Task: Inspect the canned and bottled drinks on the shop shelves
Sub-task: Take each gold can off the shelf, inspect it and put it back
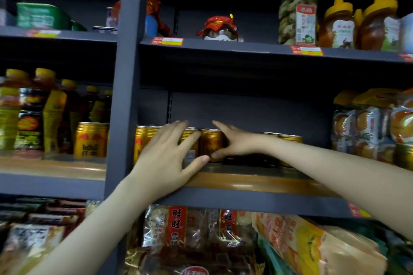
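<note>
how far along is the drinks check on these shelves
Nothing shows as finished. In hand: left hand and right hand are spread over the gold cans on the middle shelf, none lifted. Still to do: the yellow-capped bottles in the left bay, untouched.

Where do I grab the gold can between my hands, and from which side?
Grip the upright gold metal can around its round side wall at mid-height, coming from the front of the open shelf. Since other gold cans stand close beside it, probably tip it forward with the right hand.
</note>
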{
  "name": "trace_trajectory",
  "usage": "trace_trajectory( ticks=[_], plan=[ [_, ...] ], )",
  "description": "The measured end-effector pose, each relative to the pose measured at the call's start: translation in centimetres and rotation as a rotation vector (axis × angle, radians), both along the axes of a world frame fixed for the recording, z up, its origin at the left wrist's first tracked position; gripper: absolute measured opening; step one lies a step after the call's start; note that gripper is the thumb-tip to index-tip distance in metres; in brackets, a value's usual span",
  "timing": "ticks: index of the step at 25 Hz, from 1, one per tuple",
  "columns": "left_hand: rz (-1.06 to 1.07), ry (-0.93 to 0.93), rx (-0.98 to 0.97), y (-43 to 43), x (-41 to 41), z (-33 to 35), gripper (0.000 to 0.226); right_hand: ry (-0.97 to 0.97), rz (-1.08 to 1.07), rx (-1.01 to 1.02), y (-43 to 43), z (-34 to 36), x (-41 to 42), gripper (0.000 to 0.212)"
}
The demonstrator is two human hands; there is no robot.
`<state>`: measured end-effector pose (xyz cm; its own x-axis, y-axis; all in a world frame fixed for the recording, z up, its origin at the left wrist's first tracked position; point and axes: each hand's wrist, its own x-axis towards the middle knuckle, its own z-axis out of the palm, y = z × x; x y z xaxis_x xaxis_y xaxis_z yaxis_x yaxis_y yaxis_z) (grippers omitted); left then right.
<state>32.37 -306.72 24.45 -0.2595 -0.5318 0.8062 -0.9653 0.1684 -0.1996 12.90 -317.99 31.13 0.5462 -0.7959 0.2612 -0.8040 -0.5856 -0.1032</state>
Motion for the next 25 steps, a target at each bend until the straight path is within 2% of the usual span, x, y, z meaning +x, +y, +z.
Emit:
trace_trajectory(
  ticks=[2, 5, 11, 15, 18, 20, 23, 25],
  plan=[
    [-0.014, -0.001, -0.016, -0.5, 0.1, -0.5, 0.071, -0.132, -0.006, 0.062, -0.5, 0.0, 1.6, 0.099],
    [-0.038, 0.006, -0.053, -0.7, -0.1, -0.5, 0.068, -0.171, -0.018, -0.045, 0.0, -0.2, 2.0, 0.081],
    [-0.074, 0.034, -0.045, -0.6, -0.2, -0.3, 0.074, -0.214, 0.036, -0.277, 3.4, 0.2, 0.4, 0.102],
    [-0.145, 0.090, -0.126, -0.1, -0.6, -0.5, 0.069, -0.398, 0.155, -0.399, 8.0, 1.2, -1.7, 0.100],
    [-0.295, 0.180, -0.222, 1.0, -2.7, -1.2, 0.072, -0.507, 0.223, -0.469, 12.8, 0.3, -2.5, 0.100],
    [-0.476, 0.307, -0.205, 2.4, -4.7, -2.1, 0.082, -0.535, 0.282, -0.485, 15.8, -0.9, -2.7, 0.101],
    [-0.760, 0.579, -0.148, 5.1, -6.4, -3.8, 0.084, -0.578, 0.336, -0.426, 19.2, -4.1, -2.5, 0.103],
    [-0.841, 0.642, -0.127, 6.7, -6.6, -6.5, 0.077, -0.611, 0.348, -0.333, 20.5, -7.4, -2.4, 0.104]
  ],
)
